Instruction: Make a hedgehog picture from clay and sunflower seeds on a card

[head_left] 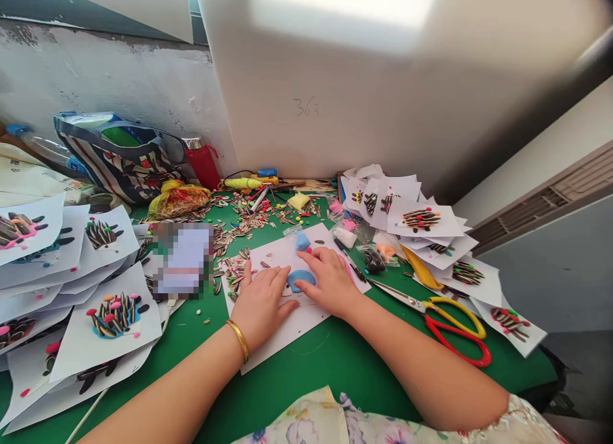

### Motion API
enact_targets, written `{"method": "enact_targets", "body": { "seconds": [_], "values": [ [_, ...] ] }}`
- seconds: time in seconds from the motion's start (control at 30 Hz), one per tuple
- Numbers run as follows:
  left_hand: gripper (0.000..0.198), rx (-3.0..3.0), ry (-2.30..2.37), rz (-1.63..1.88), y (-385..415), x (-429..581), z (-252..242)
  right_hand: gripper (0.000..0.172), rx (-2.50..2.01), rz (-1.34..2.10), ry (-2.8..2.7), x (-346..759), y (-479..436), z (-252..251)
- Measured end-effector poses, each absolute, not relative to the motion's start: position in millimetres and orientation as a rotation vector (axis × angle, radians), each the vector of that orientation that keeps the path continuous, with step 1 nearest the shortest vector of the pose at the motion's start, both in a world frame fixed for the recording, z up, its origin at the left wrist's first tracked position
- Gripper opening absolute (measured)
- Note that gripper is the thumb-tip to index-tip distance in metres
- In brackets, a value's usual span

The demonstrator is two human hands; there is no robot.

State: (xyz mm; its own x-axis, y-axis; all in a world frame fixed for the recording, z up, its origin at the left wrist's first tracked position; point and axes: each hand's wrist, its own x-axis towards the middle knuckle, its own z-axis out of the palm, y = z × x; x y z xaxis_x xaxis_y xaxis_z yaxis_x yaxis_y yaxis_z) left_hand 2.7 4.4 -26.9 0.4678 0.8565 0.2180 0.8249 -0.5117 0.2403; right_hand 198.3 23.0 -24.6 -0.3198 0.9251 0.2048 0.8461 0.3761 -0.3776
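A white sheet of paper lies in front of me on the green tabletop. On it is a flattened piece of blue modelling clay, beside a small drawn face. My left hand rests on the sheet with its fingers spread, the fingertips near the clay's left edge; it holds nothing. My right hand lies over the clay's right side, thumb on the clay and index finger stretched along its upper edge, the two apart. A second blue clay lump sits just beyond. Loose sunflower seeds lie left of the sheet.
Stacked seed hedgehog pictures stand at left and right. Scissors lie open right of the sheet. Near them are bagged black clay and a pen. A phone with cable, red flask and bag are left.
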Motion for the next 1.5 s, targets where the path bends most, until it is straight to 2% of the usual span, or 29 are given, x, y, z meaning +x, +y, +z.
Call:
{"method": "enact_targets", "body": {
  "seconds": [0.1, 0.27, 0.43, 0.6, 0.87, 1.07, 1.23, 1.5],
  "values": [
    [0.053, 2.594, 1.503, 0.461, 4.3, 2.9, -26.0, 0.059, -1.573, 0.258, -2.245, 198.0, 22.9, -23.9],
    [0.053, 2.599, 1.499, 0.453, 4.1, 3.4, -25.3, 0.069, -1.624, 0.188, -2.267, 193.8, 23.0, -28.3],
    [0.055, 2.581, 1.510, 0.434, 3.8, 3.8, -24.3, 0.068, -1.695, 0.142, -2.239, 210.3, 32.6, -27.2],
    [0.054, 2.573, 1.506, 0.438, 4.4, 4.0, -23.9, 0.078, -1.684, 0.187, -2.268, 215.1, 34.6, -30.0],
    [0.052, 2.585, 1.501, 0.452, 3.9, 3.1, -24.6, 0.068, -1.700, 0.246, -2.239, 220.8, 34.4, -26.8],
    [0.052, 2.571, 1.496, 0.463, 3.4, 3.1, -24.9, 0.073, -1.728, 0.255, -2.254, 225.3, 34.8, -28.2],
    [0.052, 2.561, 1.484, 0.467, 2.4, 3.5, -24.7, 0.068, -1.711, 0.219, -2.246, 228.2, 34.0, -27.7],
    [0.053, 2.555, 1.503, 0.471, 1.5, 3.7, -23.4, 0.075, -1.683, 0.208, -2.278, 226.0, 34.3, -30.1]
  ]
}}
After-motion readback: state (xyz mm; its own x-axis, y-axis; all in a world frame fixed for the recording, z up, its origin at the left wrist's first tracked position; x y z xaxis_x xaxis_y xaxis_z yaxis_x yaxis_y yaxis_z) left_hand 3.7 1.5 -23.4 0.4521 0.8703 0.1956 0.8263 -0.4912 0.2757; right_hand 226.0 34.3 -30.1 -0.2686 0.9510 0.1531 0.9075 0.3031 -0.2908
